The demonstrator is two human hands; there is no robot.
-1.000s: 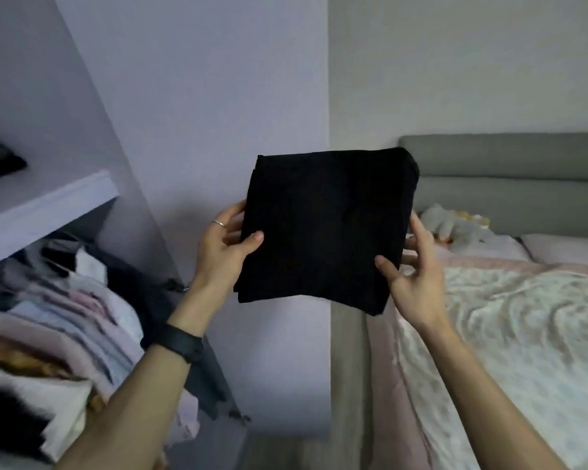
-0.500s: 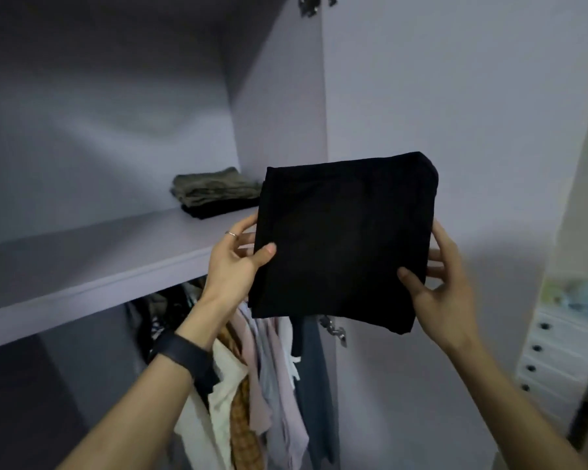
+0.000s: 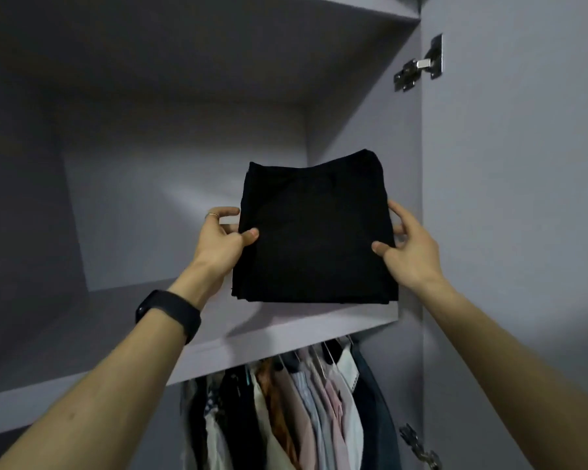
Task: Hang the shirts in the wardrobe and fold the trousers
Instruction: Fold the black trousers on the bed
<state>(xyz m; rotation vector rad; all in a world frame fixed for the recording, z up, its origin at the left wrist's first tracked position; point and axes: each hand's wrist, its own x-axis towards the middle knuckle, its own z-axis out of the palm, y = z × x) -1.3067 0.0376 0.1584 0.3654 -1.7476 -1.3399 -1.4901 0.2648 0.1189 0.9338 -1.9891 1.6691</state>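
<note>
A folded pair of black trousers (image 3: 314,232) is held flat over the right end of the wardrobe shelf (image 3: 286,329). My left hand (image 3: 219,240) grips its left edge, thumb on top and fingers underneath. On the right edge my right hand (image 3: 406,249) holds it the same way. The stack seen earlier on the shelf is hidden behind the trousers. Several shirts (image 3: 302,401) hang on hangers under the shelf.
The wardrobe's right side wall (image 3: 364,130) stands close beside the trousers. The open door (image 3: 510,198) with its metal hinge (image 3: 418,67) is at the right. An upper shelf (image 3: 319,15) caps the compartment. The shelf's left part is bare.
I turned from the bed to the wardrobe. Both hands carried the folded trousers up and forward, from in front of the shelf to above its right end.
</note>
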